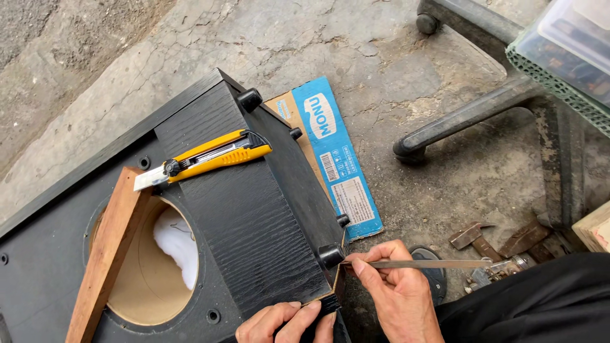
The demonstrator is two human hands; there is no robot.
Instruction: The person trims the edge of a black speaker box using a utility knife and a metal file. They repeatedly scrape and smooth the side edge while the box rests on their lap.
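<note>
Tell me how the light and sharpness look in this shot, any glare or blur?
Head view: soft, even daylight with faint shadows; mild sheen on the yellow utility knife and black speaker cabinet; the right hand and its thin metal tool look sharp; the plastic crate at the top right corner is softer.

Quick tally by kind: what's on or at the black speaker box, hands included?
Utility knife, yellow: 1
Wooden strip: 1
Thin metal blade, in right hand: 1
Black rubber feet in view: 4
Hands, with left hand on the box corner: 2
Total: 9
</note>
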